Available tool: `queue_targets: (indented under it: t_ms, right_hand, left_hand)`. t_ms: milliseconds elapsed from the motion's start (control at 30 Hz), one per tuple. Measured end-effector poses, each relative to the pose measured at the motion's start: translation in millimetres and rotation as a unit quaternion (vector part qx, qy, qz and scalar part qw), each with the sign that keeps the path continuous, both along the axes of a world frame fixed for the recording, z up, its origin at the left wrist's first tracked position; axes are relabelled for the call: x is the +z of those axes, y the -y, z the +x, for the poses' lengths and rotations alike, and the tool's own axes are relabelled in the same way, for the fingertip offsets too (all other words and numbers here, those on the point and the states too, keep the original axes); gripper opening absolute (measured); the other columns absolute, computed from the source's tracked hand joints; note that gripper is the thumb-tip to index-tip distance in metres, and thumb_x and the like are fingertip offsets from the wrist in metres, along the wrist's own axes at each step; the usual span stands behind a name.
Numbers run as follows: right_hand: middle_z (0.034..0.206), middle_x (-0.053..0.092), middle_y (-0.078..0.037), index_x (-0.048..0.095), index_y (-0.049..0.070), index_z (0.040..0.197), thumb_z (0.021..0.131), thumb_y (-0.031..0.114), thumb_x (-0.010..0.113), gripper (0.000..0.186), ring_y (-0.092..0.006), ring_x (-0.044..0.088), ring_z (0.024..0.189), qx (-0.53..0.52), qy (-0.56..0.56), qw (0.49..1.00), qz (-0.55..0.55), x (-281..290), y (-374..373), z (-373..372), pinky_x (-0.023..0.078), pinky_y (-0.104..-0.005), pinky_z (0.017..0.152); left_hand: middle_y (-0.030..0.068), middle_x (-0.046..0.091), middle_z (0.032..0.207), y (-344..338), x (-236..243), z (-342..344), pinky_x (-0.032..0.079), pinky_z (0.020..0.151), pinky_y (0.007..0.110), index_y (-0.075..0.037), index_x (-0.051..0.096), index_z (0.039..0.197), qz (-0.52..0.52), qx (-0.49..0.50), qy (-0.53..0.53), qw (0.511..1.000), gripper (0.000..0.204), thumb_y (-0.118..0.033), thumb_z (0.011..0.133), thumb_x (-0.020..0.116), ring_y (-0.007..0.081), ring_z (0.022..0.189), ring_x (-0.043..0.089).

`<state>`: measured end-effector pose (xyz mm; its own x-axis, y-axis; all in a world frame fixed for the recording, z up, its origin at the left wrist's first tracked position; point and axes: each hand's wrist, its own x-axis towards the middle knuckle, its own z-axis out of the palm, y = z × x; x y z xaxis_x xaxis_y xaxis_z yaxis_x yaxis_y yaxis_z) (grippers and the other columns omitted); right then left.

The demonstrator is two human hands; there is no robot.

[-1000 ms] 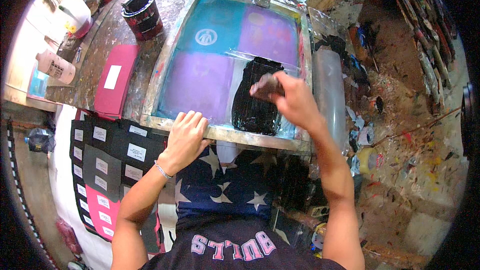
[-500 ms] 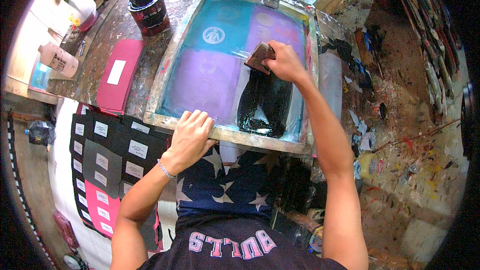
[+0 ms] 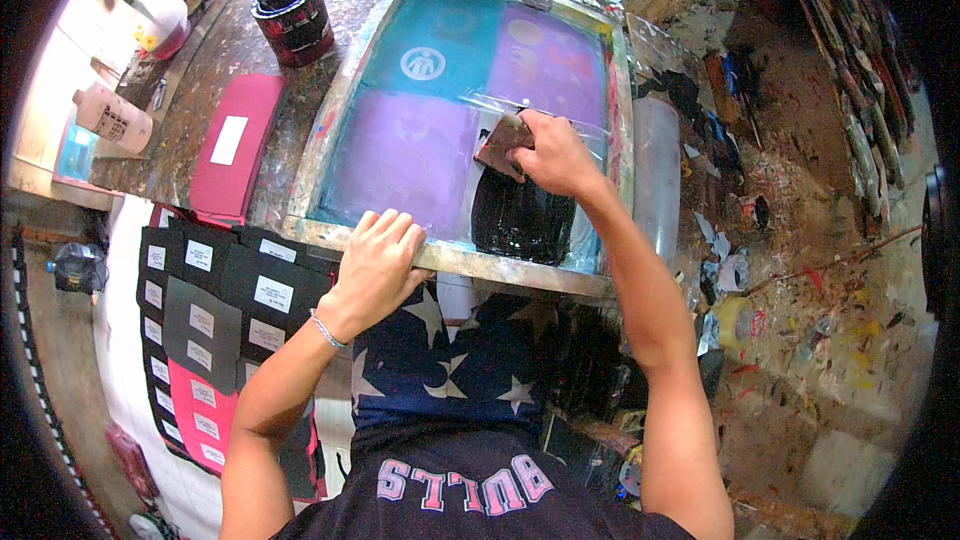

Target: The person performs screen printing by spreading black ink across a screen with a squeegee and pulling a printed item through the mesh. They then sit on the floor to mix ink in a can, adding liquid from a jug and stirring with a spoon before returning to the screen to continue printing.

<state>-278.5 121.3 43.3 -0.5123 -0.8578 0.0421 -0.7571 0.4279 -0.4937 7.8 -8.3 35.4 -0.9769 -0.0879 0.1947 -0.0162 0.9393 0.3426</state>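
A screen printing frame with teal and purple mesh lies in front of me. My left hand has its fingers curled over the near wooden edge of the frame. My right hand grips a squeegee, tilted on the right half of the mesh. Between the squeegee and the near edge spreads a wet patch of black ink, with clear tape around it. A white round emblem shows in the teal part. The squeegee's blade edge is hidden from me.
Left of the frame stand a bucket of black ink and a stack of maroon sheets on the stained table. Printed black and pink pieces lie at lower left. A plastic roll rests right of the frame.
My right hand has drawn the squeegee nearer to me over the black ink, which now covers a shorter stretch in view. My left hand stays on the frame's edge.
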Motion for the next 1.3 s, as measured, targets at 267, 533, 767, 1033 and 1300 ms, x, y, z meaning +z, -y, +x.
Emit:
queue_targets:
  t_ms: [267,533,767,1033,1300]
  right_hand:
    - [0.095,0.07,-0.03,0.063,-0.004,0.101,0.079,0.012,0.074,0.029,-0.0484,0.068,0.095,-0.012,0.025,0.999,0.035,9.7,-21.0,41.0,0.054,-0.0509,0.082]
    - [0.092,0.069,-0.028,0.06,-0.002,0.103,0.082,0.008,0.07,0.025,-0.049,0.067,0.093,0.038,0.028,0.997,0.061,27.6,-39.7,64.5,0.052,-0.0535,0.08]
    - [0.094,0.071,-0.023,0.063,0.001,0.106,0.079,0.005,0.069,0.028,-0.0474,0.067,0.094,0.124,0.009,0.992,0.036,25.9,-52.8,52.2,0.052,-0.0524,0.082]
    - [0.098,0.072,-0.025,0.064,0.001,0.11,0.084,0.009,0.074,0.029,-0.0457,0.069,0.096,0.047,0.038,0.994,0.091,34.6,-76.4,43.3,0.054,-0.0498,0.083]
    - [0.094,0.072,-0.027,0.066,-0.001,0.103,0.082,0.015,0.076,0.028,-0.0459,0.07,0.092,-0.012,0.036,0.992,0.119,33.5,-93.3,32.3,0.055,-0.0495,0.082]
  left_hand:
    - [0.0098,0.058,0.094,-0.4,2.9,-1.0,0.045,0.085,0.042,-0.005,0.062,0.095,0.006,0.003,-0.021,1.0,0.043,-0.019,0.064,0.089,0.0301,0.095,0.058]
    - [0.0098,0.059,0.093,-0.1,1.1,-0.7,0.045,0.084,0.042,-0.005,0.062,0.093,0.008,0.005,-0.032,0.999,0.045,-0.018,0.061,0.091,0.0307,0.093,0.058]
    - [0.0096,0.06,0.094,0.0,3.1,-0.9,0.046,0.086,0.042,-0.005,0.064,0.095,0.012,0.005,-0.022,1.0,0.045,-0.02,0.063,0.091,0.0307,0.094,0.059]
    - [0.0101,0.056,0.094,1.0,2.6,-0.7,0.043,0.085,0.042,-0.004,0.06,0.095,0.013,-0.008,-0.031,0.999,0.043,-0.022,0.069,0.089,0.0298,0.094,0.057]
    - [0.0106,0.055,0.094,2.4,1.2,1.1,0.043,0.084,0.042,-0.003,0.06,0.096,0.02,-0.008,-0.022,1.0,0.042,-0.02,0.069,0.088,0.0306,0.093,0.056]
